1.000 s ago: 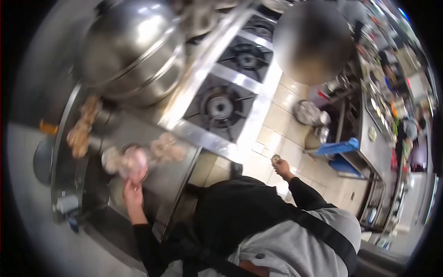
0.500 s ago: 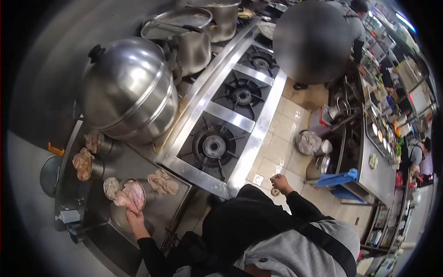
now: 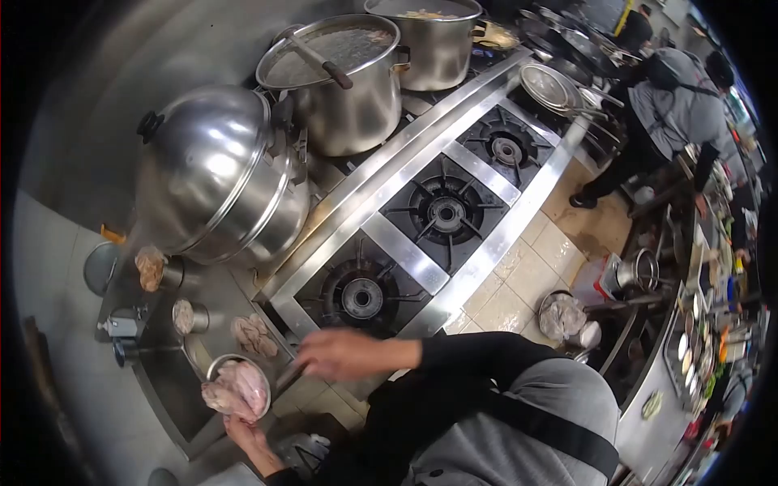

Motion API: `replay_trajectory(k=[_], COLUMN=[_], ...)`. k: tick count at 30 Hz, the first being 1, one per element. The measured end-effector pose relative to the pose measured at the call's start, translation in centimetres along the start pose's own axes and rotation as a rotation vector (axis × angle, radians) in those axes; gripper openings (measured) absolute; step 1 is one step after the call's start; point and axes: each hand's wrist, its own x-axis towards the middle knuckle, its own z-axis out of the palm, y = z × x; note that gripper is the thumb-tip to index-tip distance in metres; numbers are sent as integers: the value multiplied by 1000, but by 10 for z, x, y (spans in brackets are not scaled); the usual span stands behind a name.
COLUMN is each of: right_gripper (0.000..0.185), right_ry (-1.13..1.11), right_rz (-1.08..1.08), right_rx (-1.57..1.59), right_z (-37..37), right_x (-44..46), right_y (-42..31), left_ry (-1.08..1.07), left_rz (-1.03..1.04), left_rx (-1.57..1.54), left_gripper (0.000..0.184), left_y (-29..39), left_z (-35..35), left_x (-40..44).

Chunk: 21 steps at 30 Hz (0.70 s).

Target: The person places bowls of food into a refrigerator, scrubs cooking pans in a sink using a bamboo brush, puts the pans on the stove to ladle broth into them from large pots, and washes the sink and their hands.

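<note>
The stove (image 3: 494,251) runs away from me, with a lidded steamer (image 3: 215,174) left of its nearest burner (image 3: 361,299) and two stockpots (image 3: 348,121) behind the burner row, a ladle (image 3: 324,67) lying across the nearer one. Left of the stove's near end, a sink counter (image 3: 227,298) bears a meat pile (image 3: 255,334), with a bowl (image 3: 268,390) of meat (image 3: 235,385) at the left hand (image 3: 247,436). Rightward from the stove, past the tiled floor (image 3: 506,287), stands a prep counter (image 3: 644,437).

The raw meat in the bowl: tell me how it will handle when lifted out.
The raw meat will likely flop, given its soft-looking, uneven folds. Its moist-looking surface may make it slippery. It fills much of the bowl, so it could feel fairly heavy.
</note>
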Motion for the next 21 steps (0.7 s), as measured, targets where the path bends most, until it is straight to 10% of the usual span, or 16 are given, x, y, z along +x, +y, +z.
replay_trajectory(k=[3,5,7,9,10,13,17,21], right_gripper=[44,53,62,70,69,60,17,13], right_ry=[-190,-294,-419,-570,-620,-566,-270,68], right_rz=[-382,-482,-490,-417,-314,-154,209,741], right_rx=[139,30,-50,-120,-16,327,30,-334], right_z=[48,81,102,97,85,29,-65,-161], right_x=[31,11,-30,-70,-86,-135,-243,-375], right_y=[-38,-31,-15,-4,-17,-29,-2,34], left_ry=[-90,-135,-74,-200,25,35,-16,10], left_rz=[-163,484,-225,-264,-293,-233,-290,-273], left_rx=[40,1117,-87,-84,-118,-78,-207,-152], left_gripper=[30,24,7,6,35,6,22,24], left_y=[-21,-48,-82,-127,-143,-134,-233,-234], left_z=[-5,12,5,-35,-34,8,-80,-51], left_x=[-89,-146,-183,-210,-231,-306,-315,-353])
